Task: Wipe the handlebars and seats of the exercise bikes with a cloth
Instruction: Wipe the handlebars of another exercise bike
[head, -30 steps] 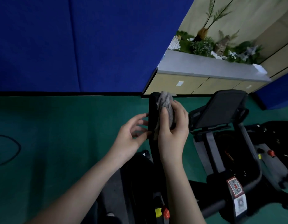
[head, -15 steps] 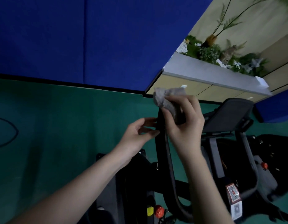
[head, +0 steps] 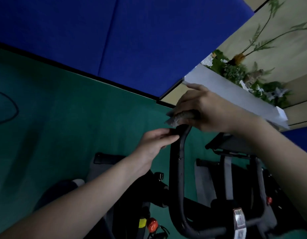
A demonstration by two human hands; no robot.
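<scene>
Exercise bike wiping, judged early: right hand (head: pixel 209 111), centre-right of frame, grips the grey cloth (head: pixel 179 117) bunched atop the black handlebar (head: pixel 181 152) tip; left hand (head: pixel 156 142), fingers relaxed, steadies that bar; lower bar, seats and neighbouring bike (head: pixel 235 169) presumably remain.

A green floor (head: pixel 63 118) meets a blue padded wall (head: pixel 132 40) along a dark base strip. To the right of the wall, a grey-topped cabinet (head: pixel 226 90) carries artificial plants (head: pixel 239 71). A dark cable loop (head: pixel 9 111) lies on the floor, well left of the cabinet.
</scene>
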